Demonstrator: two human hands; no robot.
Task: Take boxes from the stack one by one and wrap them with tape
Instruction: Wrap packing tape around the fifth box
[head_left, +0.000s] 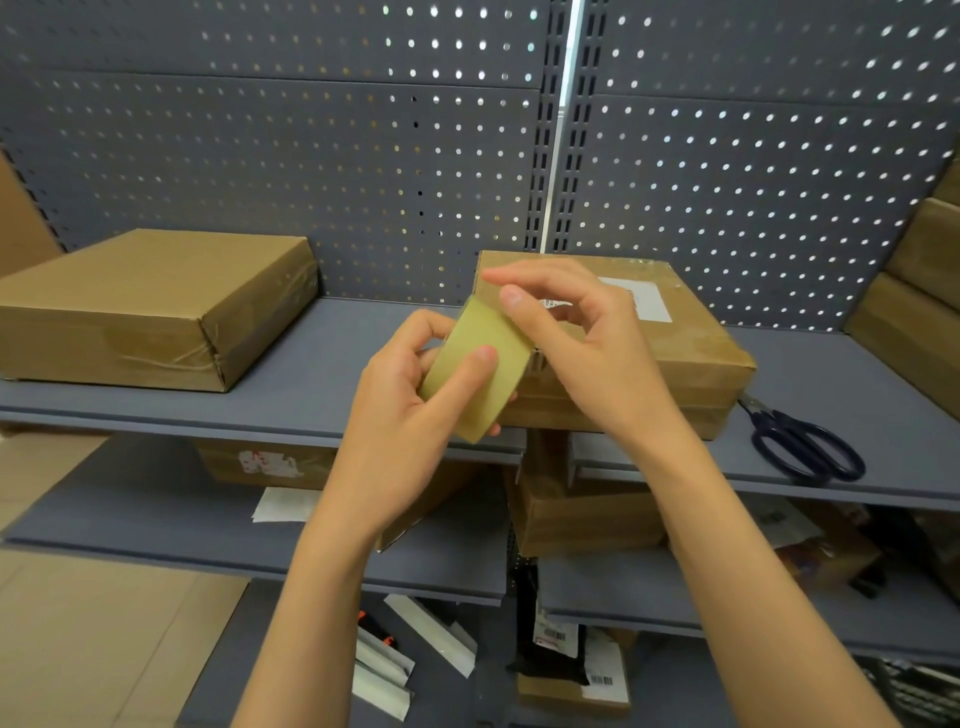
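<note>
My left hand (410, 395) grips a yellowish roll of tape (478, 371) in front of the shelf, thumb across its outer face. My right hand (582, 332) is at the roll's upper edge, thumb and forefinger pinching the clear tape end there. Behind both hands a flat cardboard box (691, 353) with a white label lies on the grey shelf (322, 364), shiny tape over its top. A second flat box (145, 306), wrapped in tape, lies at the shelf's left. Stacked boxes (919, 291) rise at the right edge.
Dark-handled scissors (800, 441) lie on the shelf right of the labelled box. A grey pegboard wall (363, 156) backs the shelf. Lower shelves hold more cardboard boxes (582, 514), white envelopes (405, 654) and dark packets.
</note>
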